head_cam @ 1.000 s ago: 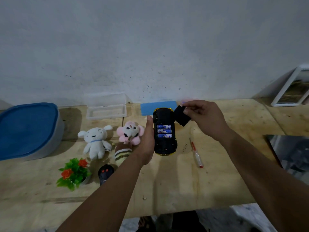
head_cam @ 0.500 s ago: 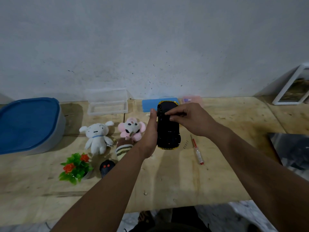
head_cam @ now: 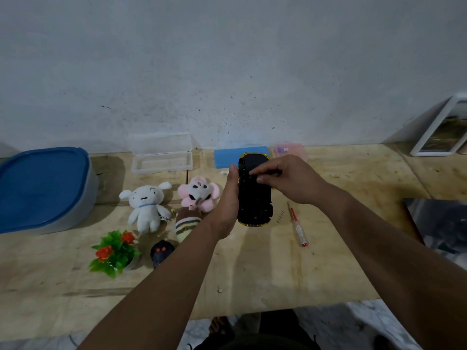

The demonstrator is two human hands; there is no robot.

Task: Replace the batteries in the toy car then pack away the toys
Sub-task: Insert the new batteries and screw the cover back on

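Head view: black toy car with yellow trim (head_cam: 254, 198), belly up, held above the pale wooden tabletop (head_cam: 265, 269). One second back the three blue batteries showed and the right hand (head_cam: 290, 180) held the black cover off to the side; now the cover is seated and the batteries are hidden. Right fingertips (head_cam: 260, 179) press down on it, curled. Left hand (head_cam: 227, 203) grips the car's left side. Judgement: battery swap nearly done, cover not yet screwed.

Red-handled clear screwdriver (head_cam: 298, 228) lies on the table just right of the car, with small dark screws (head_cam: 280, 215) between them. Left: pink plush (head_cam: 198, 194), white plush dog (head_cam: 146, 205), striped plush (head_cam: 185, 224), black remote (head_cam: 160, 252), fake flower pot (head_cam: 115, 251). Blue-lidded grey tub (head_cam: 43, 188) far left, lid on, so it needs opening before packing. Clear plastic box (head_cam: 161, 159) at the wall.
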